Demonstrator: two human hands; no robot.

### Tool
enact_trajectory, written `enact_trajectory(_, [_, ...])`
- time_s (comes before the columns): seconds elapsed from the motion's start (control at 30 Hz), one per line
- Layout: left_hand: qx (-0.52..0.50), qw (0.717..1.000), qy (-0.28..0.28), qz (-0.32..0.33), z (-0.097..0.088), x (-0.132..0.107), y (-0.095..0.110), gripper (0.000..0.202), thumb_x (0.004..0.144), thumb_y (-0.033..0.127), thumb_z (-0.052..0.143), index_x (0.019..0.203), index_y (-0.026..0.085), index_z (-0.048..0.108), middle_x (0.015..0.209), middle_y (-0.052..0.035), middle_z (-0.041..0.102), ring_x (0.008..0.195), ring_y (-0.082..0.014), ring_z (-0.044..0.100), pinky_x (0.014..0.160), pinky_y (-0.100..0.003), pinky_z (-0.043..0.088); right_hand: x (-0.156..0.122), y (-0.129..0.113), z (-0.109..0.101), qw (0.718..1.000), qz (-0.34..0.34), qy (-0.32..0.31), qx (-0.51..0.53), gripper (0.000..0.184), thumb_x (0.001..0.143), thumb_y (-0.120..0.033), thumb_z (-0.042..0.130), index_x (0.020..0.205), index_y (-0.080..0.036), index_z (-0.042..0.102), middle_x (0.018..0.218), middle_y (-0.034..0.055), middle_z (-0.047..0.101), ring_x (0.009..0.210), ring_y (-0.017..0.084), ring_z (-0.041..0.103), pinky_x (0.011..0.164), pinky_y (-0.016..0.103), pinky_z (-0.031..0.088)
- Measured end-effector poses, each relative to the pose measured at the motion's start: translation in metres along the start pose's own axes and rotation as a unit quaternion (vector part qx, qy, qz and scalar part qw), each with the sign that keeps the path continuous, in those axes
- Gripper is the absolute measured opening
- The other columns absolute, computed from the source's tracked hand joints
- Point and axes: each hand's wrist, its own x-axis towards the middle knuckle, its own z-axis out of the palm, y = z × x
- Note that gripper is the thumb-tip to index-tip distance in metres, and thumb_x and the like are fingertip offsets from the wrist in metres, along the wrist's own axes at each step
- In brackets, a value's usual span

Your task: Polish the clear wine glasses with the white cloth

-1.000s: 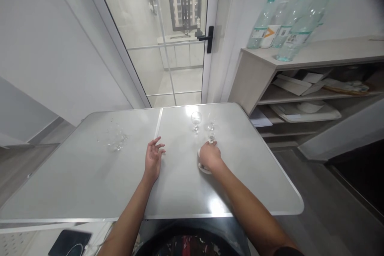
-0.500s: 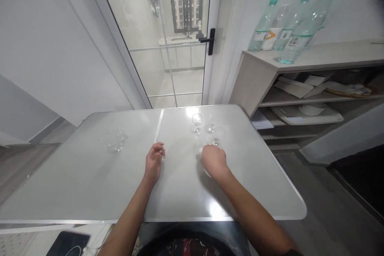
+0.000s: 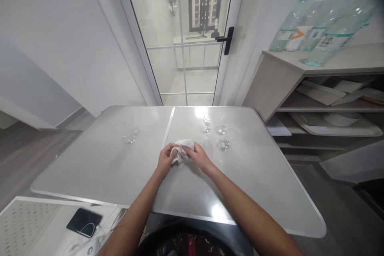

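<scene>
- My left hand [image 3: 165, 161] and right hand [image 3: 200, 157] meet over the white cloth [image 3: 181, 147], which sits bunched on the surface [image 3: 99, 168] just right of the seam, near the middle.
- The fingers of both hands are curled around the cloth: the left grips its left end, the right covers its right end. Neither hand has anything else in it.
- Three small stemmed glasses stand on the far right of my hands: one [image 3: 207, 122] further back, one [image 3: 223, 127] beside it, and the nearest one [image 3: 225, 144] just off my right hand. They are light and top-heavy, I judge, so a sweep of my right wrist or a trailing corner of cloth could tip the nearest one.
- If that one falls it could roll into the other two, which stand close together, or off the right edge.
- More clear glassware [image 3: 131, 136] sits on the far left, well apart from my left hand. It is hard to make out against the pale top, so I could misjudge where it is when reaching that way.
- The top looks smooth and shiny, so a glass nudged by the cloth may slide rather than stay put.
</scene>
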Motion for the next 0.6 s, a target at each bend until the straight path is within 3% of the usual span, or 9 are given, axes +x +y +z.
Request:
enact_trajectory(0.17, [0.000, 0.994, 0.110, 0.003, -0.005, 0.004, -0.003, 0.035, 0.084, 0.052, 0.076, 0.083, 0.017, 0.072, 0.064, 0.0025, 0.055, 0.059, -0.0121, 0.047, 0.057, -0.023, 0.036, 0.009, 0.013, -0.007, 0.993, 0.068, 0.067, 0.069, 0.044, 0.072, -0.059, 0.079, 0.086, -0.018, 0.068, 0.069, -0.0021, 0.061, 0.065, 0.014, 0.051, 0.061, 0.025, 0.041])
enact_trajectory(0.23, [-0.038, 0.992, 0.116, -0.012, -0.006, 0.004, -0.002, 0.037, 0.082, 0.054, 0.077, 0.087, 0.018, 0.071, 0.059, 0.0042, 0.051, 0.053, -0.0103, 0.042, 0.052, -0.022, 0.031, 0.012, 0.015, -0.011, 0.988, 0.082, 0.099, 0.089, 0.045, 0.070, -0.060, 0.080, 0.077, -0.019, 0.065, 0.061, -0.0044, 0.054, 0.058, 0.012, 0.046, 0.057, 0.024, 0.037])
enact_trajectory(0.3, [-0.094, 0.993, 0.051, -0.050, -0.007, 0.002, 0.002, 0.048, 0.080, 0.063, 0.076, 0.096, 0.018, 0.071, 0.058, 0.0043, 0.051, 0.048, -0.0092, 0.038, 0.049, -0.021, 0.028, 0.014, 0.015, -0.014, 0.983, 0.073, 0.118, 0.117, 0.046, 0.071, -0.063, 0.079, 0.075, -0.019, 0.065, 0.062, -0.0029, 0.057, 0.059, 0.013, 0.050, 0.058, 0.025, 0.041])
enact_trajectory(0.4, [-0.130, 0.978, -0.133, -0.090, -0.005, -0.002, 0.008, 0.075, 0.066, 0.077, 0.078, 0.108, 0.015, 0.071, 0.076, -0.0053, 0.067, 0.052, -0.0115, 0.048, 0.047, -0.022, 0.030, 0.014, 0.010, -0.015, 0.979, 0.056, 0.107, 0.163, 0.052, 0.076, -0.070, 0.072, 0.084, -0.019, 0.070, 0.074, 0.0026, 0.067, 0.068, 0.017, 0.059, 0.065, 0.028, 0.048])
enact_trajectory(0.47, [-0.111, 0.966, -0.215, -0.088, -0.001, -0.006, 0.010, 0.077, 0.059, 0.069, 0.088, 0.110, 0.014, 0.071, 0.092, -0.0106, 0.071, 0.064, -0.0156, 0.058, 0.052, -0.023, 0.038, 0.013, 0.006, -0.015, 0.978, 0.057, 0.102, 0.171, 0.058, 0.078, -0.075, 0.067, 0.091, -0.019, 0.071, 0.077, 0.0035, 0.068, 0.066, 0.017, 0.059, 0.065, 0.028, 0.049])
enact_trajectory(0.53, [-0.091, 0.967, -0.221, -0.087, 0.003, -0.007, 0.010, 0.060, 0.064, 0.055, 0.092, 0.104, 0.016, 0.070, 0.090, -0.0083, 0.071, 0.068, -0.0166, 0.062, 0.058, -0.024, 0.044, 0.010, 0.002, -0.016, 0.979, 0.068, 0.091, 0.168, 0.061, 0.078, -0.077, 0.067, 0.096, -0.019, 0.070, 0.077, 0.0028, 0.067, 0.067, 0.017, 0.059, 0.064, 0.028, 0.048])
enact_trajectory(0.6, [-0.093, 0.978, -0.167, -0.089, 0.004, -0.005, 0.007, 0.043, 0.074, 0.050, 0.087, 0.094, 0.017, 0.068, 0.076, -0.0028, 0.067, 0.061, -0.0146, 0.060, 0.058, -0.024, 0.046, 0.008, 0.001, -0.018, 0.982, 0.101, 0.040, 0.156, 0.058, 0.075, -0.072, 0.073, 0.096, -0.018, 0.070, 0.078, 0.0026, 0.067, 0.069, 0.017, 0.059, 0.064, 0.027, 0.048])
